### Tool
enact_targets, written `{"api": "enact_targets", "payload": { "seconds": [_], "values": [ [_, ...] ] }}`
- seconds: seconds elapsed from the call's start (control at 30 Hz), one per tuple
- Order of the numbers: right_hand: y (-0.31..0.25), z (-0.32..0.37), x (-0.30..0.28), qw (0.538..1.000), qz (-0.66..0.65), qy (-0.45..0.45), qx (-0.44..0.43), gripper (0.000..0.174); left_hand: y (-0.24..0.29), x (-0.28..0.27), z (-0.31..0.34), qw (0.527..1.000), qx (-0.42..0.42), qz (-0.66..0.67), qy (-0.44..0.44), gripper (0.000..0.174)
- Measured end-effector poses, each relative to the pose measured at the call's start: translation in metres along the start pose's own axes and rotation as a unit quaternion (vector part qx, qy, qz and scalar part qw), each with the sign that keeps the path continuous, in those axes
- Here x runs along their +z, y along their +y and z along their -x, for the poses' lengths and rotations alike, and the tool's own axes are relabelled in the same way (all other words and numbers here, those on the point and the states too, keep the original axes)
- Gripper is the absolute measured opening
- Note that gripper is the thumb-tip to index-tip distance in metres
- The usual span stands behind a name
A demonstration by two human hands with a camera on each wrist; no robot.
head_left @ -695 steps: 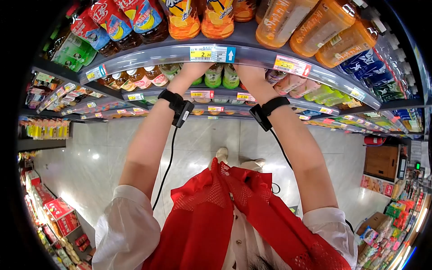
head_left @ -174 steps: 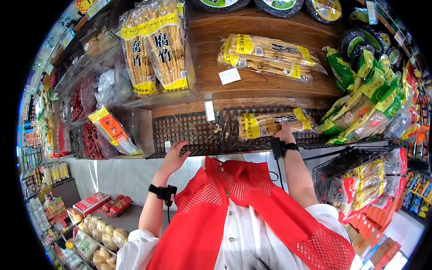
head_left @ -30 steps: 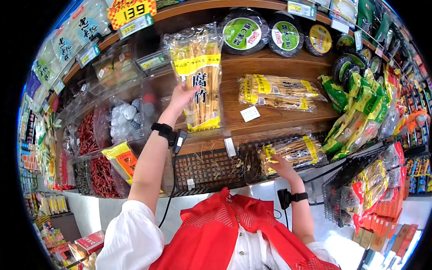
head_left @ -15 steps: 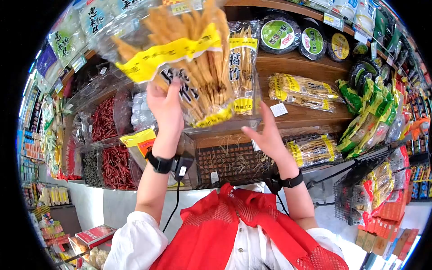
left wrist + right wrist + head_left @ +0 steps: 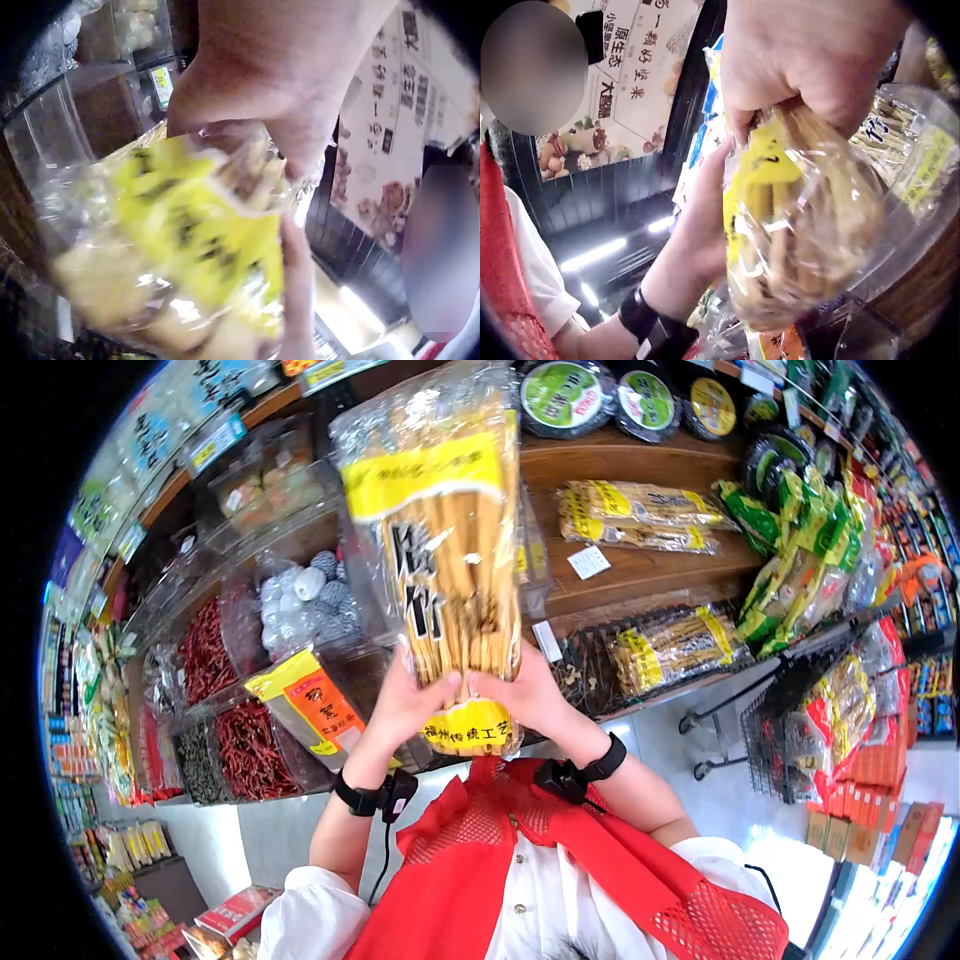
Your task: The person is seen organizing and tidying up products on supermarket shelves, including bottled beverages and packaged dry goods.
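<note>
A clear bag of long tan sticks with yellow bands and black characters [image 5: 465, 580] stands upright between both hands in the head view. The left hand [image 5: 405, 695] grips its lower left side, the right hand [image 5: 525, 685] its lower right side, thumbs on the front near the bottom band. In the left wrist view the left hand [image 5: 262, 82] curls round the bag [image 5: 202, 232]; the right wrist view has the right hand [image 5: 810, 67] gripping the bag [image 5: 802, 217] at its end. The fingers behind the bag are hidden in the head view.
More such bags lie on the wooden shelf [image 5: 640, 510] and in the black mesh tray [image 5: 680, 650] at right. Green-yellow bags [image 5: 800, 580] lean beside them. Dried red chilies [image 5: 250, 750], an orange-yellow packet [image 5: 320, 705] and wrapped white balls [image 5: 305, 595] fill bins at left. A wire basket [image 5: 775, 750] hangs at right.
The left hand took the bag from the upright bin, lifted it and brought it in front of the body. The right hand left the bag in the mesh tray and now grips this bag too.
</note>
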State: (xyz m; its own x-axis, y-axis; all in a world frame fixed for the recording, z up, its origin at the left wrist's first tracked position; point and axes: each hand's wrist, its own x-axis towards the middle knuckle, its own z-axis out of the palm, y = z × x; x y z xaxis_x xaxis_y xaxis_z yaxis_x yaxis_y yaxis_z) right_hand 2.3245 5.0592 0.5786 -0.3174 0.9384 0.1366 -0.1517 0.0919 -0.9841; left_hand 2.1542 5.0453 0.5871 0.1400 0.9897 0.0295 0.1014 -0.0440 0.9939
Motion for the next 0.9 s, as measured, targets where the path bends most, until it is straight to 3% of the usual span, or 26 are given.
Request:
{"api": "enact_targets", "payload": {
  "seconds": [0.03, 0.07, 0.1, 0.17, 0.2, 0.37, 0.43, 0.5, 0.57, 0.6, 0.7, 0.77, 0.87, 0.9],
  "values": [
    [0.001, -0.001, -0.006, 0.998, -0.055, 0.034, -0.001, 0.033, -0.004, 0.003, 0.001, 0.995, -0.034, -0.047, -0.076, 0.053],
    [0.001, -0.001, -0.014, 0.992, -0.11, 0.055, 0.03, 0.027, -0.008, 0.012, 0.003, 0.994, -0.042, 0.064, -0.083, 0.049],
    [0.001, 0.0, -0.024, 0.985, -0.132, 0.092, 0.056, 0.028, -0.01, 0.018, 0.001, 0.992, -0.045, 0.064, -0.095, 0.049],
    [0.01, 0.004, -0.043, 0.957, -0.243, 0.136, 0.083, 0.03, -0.009, 0.03, -0.005, 0.98, -0.14, 0.075, -0.122, 0.046],
    [0.019, 0.007, -0.055, 0.941, -0.29, 0.135, 0.108, 0.033, -0.013, 0.036, -0.011, 0.985, -0.104, 0.039, -0.135, 0.044],
    [0.027, 0.03, -0.127, 0.924, -0.328, 0.095, 0.171, 0.04, -0.01, 0.082, -0.043, 0.965, -0.136, 0.033, -0.223, 0.04],
    [0.025, 0.037, -0.154, 0.895, -0.361, 0.21, 0.154, 0.041, -0.017, 0.1, -0.057, 0.948, -0.129, 0.006, -0.292, 0.039],
    [0.039, 0.04, -0.196, 0.858, -0.446, 0.225, 0.121, 0.036, -0.018, 0.122, -0.076, 0.94, -0.107, -0.019, -0.324, 0.039],
    [0.051, 0.048, -0.231, 0.839, -0.423, 0.292, 0.179, 0.026, -0.026, 0.139, -0.095, 0.906, -0.064, -0.121, -0.402, 0.041],
    [0.053, 0.051, -0.239, 0.832, -0.408, 0.337, 0.168, 0.018, -0.031, 0.151, -0.101, 0.904, -0.058, -0.161, -0.393, 0.043],
    [0.069, 0.066, -0.274, 0.819, -0.41, 0.365, 0.169, 0.018, -0.035, 0.188, -0.126, 0.903, -0.086, -0.211, -0.365, 0.043],
    [0.09, 0.076, -0.302, 0.825, -0.384, 0.372, 0.181, 0.017, -0.066, 0.209, -0.143, 0.916, -0.019, -0.257, -0.307, 0.041],
    [0.096, 0.084, -0.328, 0.805, -0.392, 0.405, 0.186, 0.014, -0.076, 0.242, -0.163, 0.886, -0.046, -0.362, -0.287, 0.038],
    [0.099, 0.09, -0.336, 0.803, -0.392, 0.407, 0.188, 0.014, -0.088, 0.251, -0.168, 0.879, 0.007, -0.38, -0.289, 0.037]
  ]
}}
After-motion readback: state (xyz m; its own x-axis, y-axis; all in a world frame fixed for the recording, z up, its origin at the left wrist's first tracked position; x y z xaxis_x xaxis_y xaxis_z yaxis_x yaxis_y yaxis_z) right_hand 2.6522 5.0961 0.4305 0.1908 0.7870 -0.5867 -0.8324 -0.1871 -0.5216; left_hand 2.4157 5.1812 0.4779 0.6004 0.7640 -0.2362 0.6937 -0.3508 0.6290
